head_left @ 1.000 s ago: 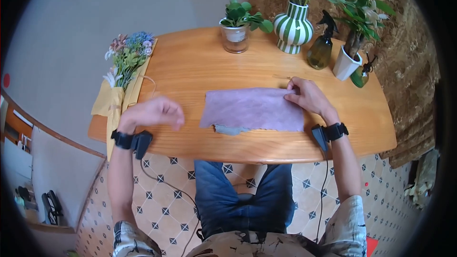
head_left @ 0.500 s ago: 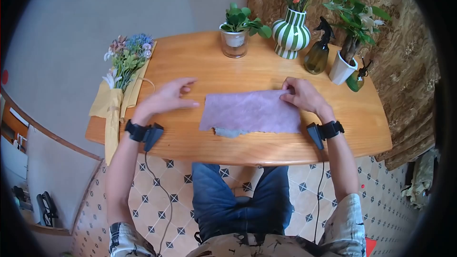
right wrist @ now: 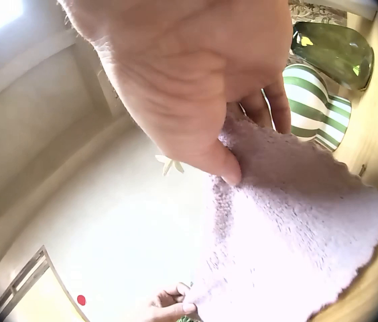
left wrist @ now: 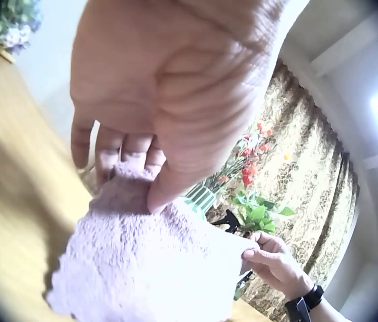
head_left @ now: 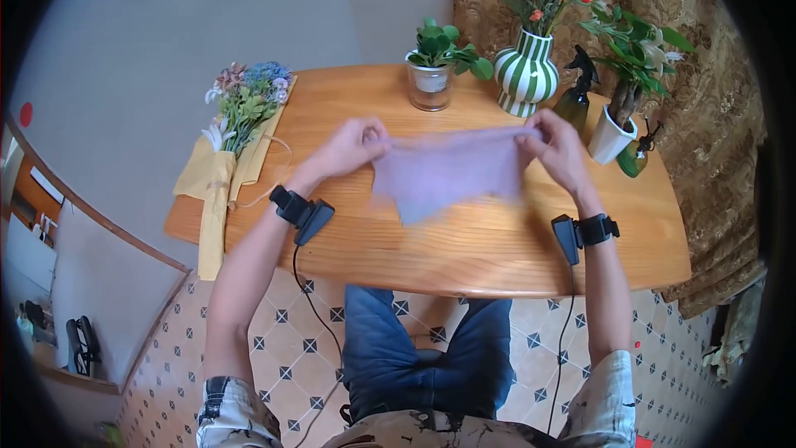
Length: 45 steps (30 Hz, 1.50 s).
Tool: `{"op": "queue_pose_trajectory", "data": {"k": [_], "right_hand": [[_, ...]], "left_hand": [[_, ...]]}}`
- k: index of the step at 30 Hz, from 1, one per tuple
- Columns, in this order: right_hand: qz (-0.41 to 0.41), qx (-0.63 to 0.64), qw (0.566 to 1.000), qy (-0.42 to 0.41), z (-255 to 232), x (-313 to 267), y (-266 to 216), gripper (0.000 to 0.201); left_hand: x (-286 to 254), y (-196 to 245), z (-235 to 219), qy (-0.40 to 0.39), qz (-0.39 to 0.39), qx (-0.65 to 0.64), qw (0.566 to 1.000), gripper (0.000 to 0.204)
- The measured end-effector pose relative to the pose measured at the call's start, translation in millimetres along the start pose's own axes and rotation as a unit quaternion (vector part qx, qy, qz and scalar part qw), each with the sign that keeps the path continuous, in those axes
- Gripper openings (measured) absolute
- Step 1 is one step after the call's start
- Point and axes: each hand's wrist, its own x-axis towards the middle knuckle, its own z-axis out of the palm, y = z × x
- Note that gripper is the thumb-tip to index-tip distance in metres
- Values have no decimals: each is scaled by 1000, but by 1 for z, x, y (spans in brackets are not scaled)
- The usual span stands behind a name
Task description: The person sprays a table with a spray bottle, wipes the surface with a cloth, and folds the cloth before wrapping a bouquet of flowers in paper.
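A purple cloth (head_left: 452,168) with fuzzy texture and a wavy edge hangs between my two hands over the table, blurred by motion in the head view. My left hand (head_left: 352,148) pinches its left upper corner between thumb and fingers. At the opposite upper corner, my right hand (head_left: 557,148) grips the cloth the same way. In the left wrist view the cloth (left wrist: 142,261) drops from under the thumb. The right wrist view shows the cloth (right wrist: 296,201) stretching down from the right thumb, its scalloped edge close over the tabletop.
On the wooden table (head_left: 497,257) a wrapped bouquet (head_left: 249,108) lies at the left. Along the back stand a glass-potted plant (head_left: 431,83), a striped vase (head_left: 526,75) of flowers, a dark spray bottle (head_left: 574,99), a white-potted plant (head_left: 612,137) and a small green bottle (head_left: 634,158).
My left hand has moved right and taken hold of the cloth's left corner. The cloth, flat on the table before, is lifted and swinging between both hands. My right hand kept its grip.
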Motion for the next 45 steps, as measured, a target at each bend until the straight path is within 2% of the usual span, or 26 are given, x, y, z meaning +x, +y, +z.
{"op": "queue_pose_trajectory", "data": {"k": [1, 2, 3, 4, 5, 7, 8, 9, 11, 15, 17, 21, 23, 24, 26, 30, 33, 35, 36, 38, 39, 41, 42, 43, 44, 45], "right_hand": [[-1, 3, 1000, -2, -1, 4, -2, 17], [-25, 49, 997, 54, -3, 8, -5, 15], [-48, 94, 988, 109, -4, 12, -8, 13], [-35, 109, 986, 121, -6, 13, -11, 11], [-35, 110, 986, 119, -7, 10, -14, 11], [-56, 54, 996, 51, -11, -2, -22, 12], [-41, -56, 997, -33, -19, -9, -22, 11], [-41, -56, 997, -35, -21, -15, -22, 11], [34, -147, 942, -299, -23, -28, -20, 12], [103, -117, 924, -349, -18, -38, -19, 16], [120, -46, 955, -267, -13, -34, -15, 19], [83, -82, 953, -281, 8, -22, -27, 21], [76, -104, 941, -312, 22, -20, -29, 23], [71, -103, 940, -318, 28, -19, -27, 23], [72, -81, 943, -316, 39, -20, -22, 25], [50, -43, 963, -263, 40, -27, -3, 26], [81, -4, 965, -249, 34, -26, 12, 26], [118, 103, 959, -235, 35, -24, 25, 24], [118, 104, 959, -236, 35, -24, 29, 24], [155, 131, 957, -208, 34, -21, 32, 21], [155, 133, 957, -207, 33, -19, 36, 21], [169, 223, 947, -156, 33, -16, 52, 19], [163, 239, 949, -128, 32, -13, 55, 16], [164, 242, 947, -131, 31, -9, 64, 16], [166, 281, 942, -79, 29, -5, 76, 15], [167, 318, 933, -25, 26, -1, 86, 14]], "left_hand": [[-1, 13, -9, 58, 18, 29, 998, 17], [-1, 25, -16, 60, 14, 31, 998, 17], [-1, 35, -22, 117, 67, 40, 990, 16], [-4, 42, -27, 172, 120, 50, 977, 15], [-9, 47, -30, 173, 118, 51, 977, 15], [-19, 53, -32, 117, 139, 91, 979, 15], [-23, 45, -32, 40, 159, 62, 985, 18], [-29, 38, -28, 40, 158, 60, 985, 18], [-42, 32, -15, -163, 36, 147, 975, 21], [-56, 23, 1, -224, 10, 173, 959, 24], [-54, 24, 1, -171, 33, 128, 976, 26], [-40, 22, 15, -124, 98, 175, 972, 34], [-34, 16, 34, -160, 122, 181, 963, 46], [-31, 10, 43, -156, 116, 181, 964, 46], [-28, -1, 57, -144, 148, 181, 961, 63], [-29, -21, 65, -108, 123, 233, 959, 71], [-20, -36, 59, -77, 80, 270, 957, 75], [-17, -41, 46, -41, -46, 262, 963, 74], [-16, -49, 42, -42, -46, 262, 963, 74], [-12, -58, 37, 51, -75, 301, 949, 74], [-10, -61, 38, 49, -75, 302, 949, 74], [-17, -35, 34, 17, -27, 263, 964, 74], [-19, -24, 37, 14, -30, 264, 964, 74], [-19, -13, 43, -20, 8, 288, 957, 74], [-19, -3, 49, -53, 47, 310, 948, 74], [-18, 7, 55, -53, 44, 311, 948, 74]]}}
